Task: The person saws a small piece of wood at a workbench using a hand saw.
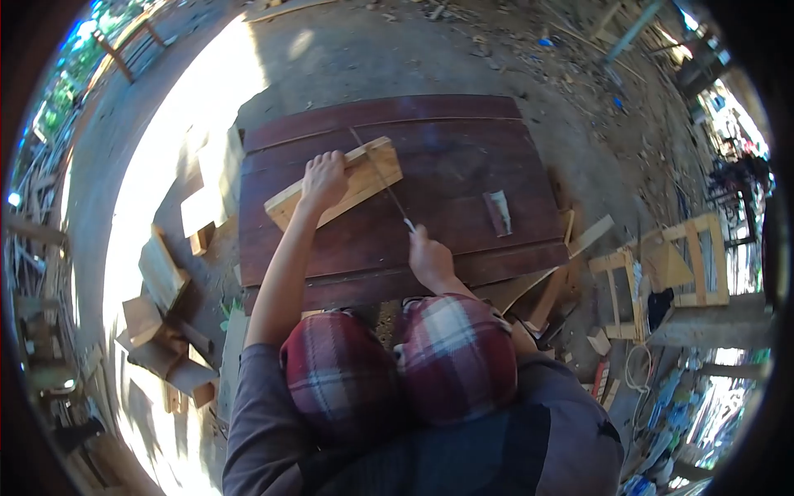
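A pale wooden board [364, 178] lies at a slant on a dark reddish-brown wooden tabletop [463, 215]. My left hand [325, 178] is closed over the board's upper edge, near its middle. In the fist of my right hand [432, 259] is the handle end of a long, thin saw [385, 182], its blade seen nearly edge-on. The blade lies across the board near its right end and reaches past the far edge. How deep the blade sits in the wood cannot be made out.
A small torn piece with a white face [499, 212] lies on the tabletop's right. Wood offcuts [161, 269] are piled on the ground to the left. Light wooden frames [695, 260] stand at the right. Wood scraps and debris [496, 41] litter the ground beyond.
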Action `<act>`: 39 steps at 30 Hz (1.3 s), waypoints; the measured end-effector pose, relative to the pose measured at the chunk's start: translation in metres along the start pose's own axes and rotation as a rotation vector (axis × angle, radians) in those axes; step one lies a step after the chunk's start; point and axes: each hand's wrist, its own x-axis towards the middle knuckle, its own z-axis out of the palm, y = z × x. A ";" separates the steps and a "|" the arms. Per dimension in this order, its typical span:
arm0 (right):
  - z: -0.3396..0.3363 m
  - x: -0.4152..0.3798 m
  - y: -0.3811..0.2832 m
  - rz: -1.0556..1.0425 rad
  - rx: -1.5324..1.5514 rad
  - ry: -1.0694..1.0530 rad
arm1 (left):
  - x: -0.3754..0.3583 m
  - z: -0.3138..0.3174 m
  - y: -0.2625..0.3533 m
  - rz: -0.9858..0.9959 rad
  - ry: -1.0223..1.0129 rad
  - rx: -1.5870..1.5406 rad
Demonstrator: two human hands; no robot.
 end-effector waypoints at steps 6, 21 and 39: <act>-0.012 -0.036 0.015 0.055 -0.070 -0.059 | -0.008 0.001 0.002 0.070 0.032 0.037; -0.009 0.004 -0.003 0.000 -0.039 -0.033 | -0.008 -0.002 0.006 0.000 0.001 0.059; -0.020 0.046 -0.036 -0.044 -0.071 -0.069 | -0.030 0.002 0.016 0.153 0.179 0.127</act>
